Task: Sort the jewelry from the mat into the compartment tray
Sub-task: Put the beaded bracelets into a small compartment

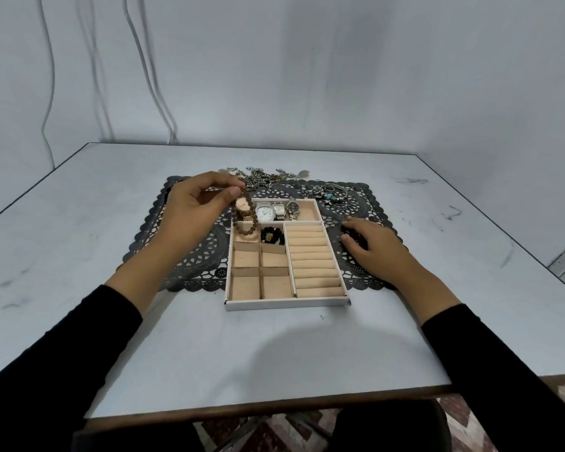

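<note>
A beige compartment tray sits on a black lace mat. Its back row holds several watches. My left hand pinches a brown bead bracelet that hangs down into the upper-left small compartment. A black bead bracelet lies in the compartment beside it. My right hand rests on the mat to the right of the tray, its fingers curled on a dark bead bracelet. Metal chains are piled at the mat's back edge, and rings and charm bracelets lie at its back right.
The mat lies on a pale grey table set against a grey wall. Cables hang down the wall at the back left. The tray's ring rolls and front small compartments hold nothing.
</note>
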